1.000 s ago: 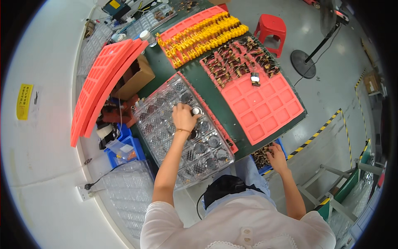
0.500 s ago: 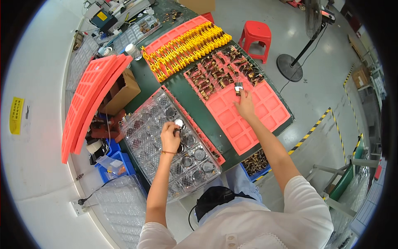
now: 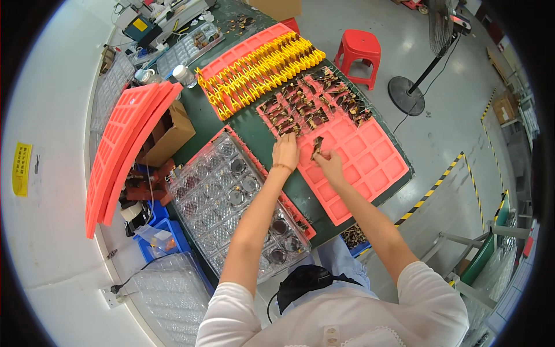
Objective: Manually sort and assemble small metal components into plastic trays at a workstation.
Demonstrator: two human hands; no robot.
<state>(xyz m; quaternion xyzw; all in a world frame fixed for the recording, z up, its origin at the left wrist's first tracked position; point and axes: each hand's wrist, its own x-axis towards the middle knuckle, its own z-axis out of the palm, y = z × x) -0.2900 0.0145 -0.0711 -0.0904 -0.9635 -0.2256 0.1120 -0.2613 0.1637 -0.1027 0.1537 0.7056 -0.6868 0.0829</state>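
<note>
At the bottom of the frame we see the wearer's white short-sleeved top point(image 3: 381, 312), with both bare forearms reaching up toward the centre. Left of it, in the lower left, lies a transparent moulded plastic sheet point(image 3: 173, 301), and above that stands a blue plastic bin point(image 3: 184, 246). Right of the lower centre, a second blue bin with small brownish pieces point(image 3: 352, 236) shows partly past the edge of the green desk point(image 3: 247, 133).

A large transparent plastic tray point(image 3: 211, 222) lies aslant left of centre, round dark pieces point(image 3: 279, 226) in several pockets along its right side.

Near the middle of the frame, our right hand point(image 3: 329, 165) pinches a small dark-and-gold part point(image 3: 317, 144) between thumb and fingers, over the salmon-pink tray with square pockets point(image 3: 359, 163). Our left hand point(image 3: 286, 151), fingers bunched downward, is at that tray's left edge, beside the crowded dark parts with thin leads point(image 3: 312, 107) covering its upper portion; we cannot tell whether it grips one.

Farther off, rows of yellow plastic pieces point(image 3: 263, 72) cover another salmon-pink tray in the upper centre, with a red plastic stool point(image 3: 361, 43) to their right.
</note>
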